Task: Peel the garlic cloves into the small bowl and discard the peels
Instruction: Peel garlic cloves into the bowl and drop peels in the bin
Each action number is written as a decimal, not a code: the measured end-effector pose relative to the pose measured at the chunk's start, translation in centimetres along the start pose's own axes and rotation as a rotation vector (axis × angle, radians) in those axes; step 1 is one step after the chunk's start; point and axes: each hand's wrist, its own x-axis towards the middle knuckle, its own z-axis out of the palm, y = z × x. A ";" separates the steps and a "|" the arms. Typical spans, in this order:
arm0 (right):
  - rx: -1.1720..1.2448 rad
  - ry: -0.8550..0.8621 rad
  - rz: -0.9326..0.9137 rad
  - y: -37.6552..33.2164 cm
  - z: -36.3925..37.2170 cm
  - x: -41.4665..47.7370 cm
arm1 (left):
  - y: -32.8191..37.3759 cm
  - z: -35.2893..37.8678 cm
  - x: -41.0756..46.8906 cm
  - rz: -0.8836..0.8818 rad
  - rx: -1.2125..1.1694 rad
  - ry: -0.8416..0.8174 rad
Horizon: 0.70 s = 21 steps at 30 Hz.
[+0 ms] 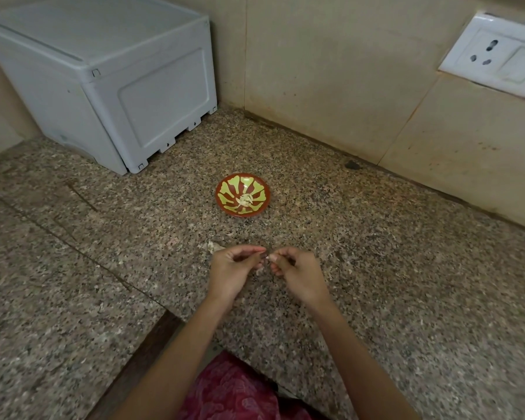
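A small red bowl (242,194) with a yellow-green pattern stands on the speckled granite counter (376,268), holding a few pale peeled garlic cloves (245,200). Nearer to me, my left hand (232,272) and my right hand (297,272) meet fingertip to fingertip over the counter. Between them they pinch a small garlic clove (267,257), mostly hidden by the fingers. A bit of pale peel hangs below the fingers. A scrap of garlic peel (214,246) lies on the counter just left of my left hand.
A white plastic box (109,86) stands at the back left against the wall. Beige wall tiles close off the back and right, with a white socket panel (497,56) at the upper right. The counter's front edge runs past my red patterned clothing (234,392).
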 end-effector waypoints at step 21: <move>0.344 -0.010 0.214 0.1 0.0 0.6 | -0.1 1.0 -0.2 -0.011 -0.028 0.058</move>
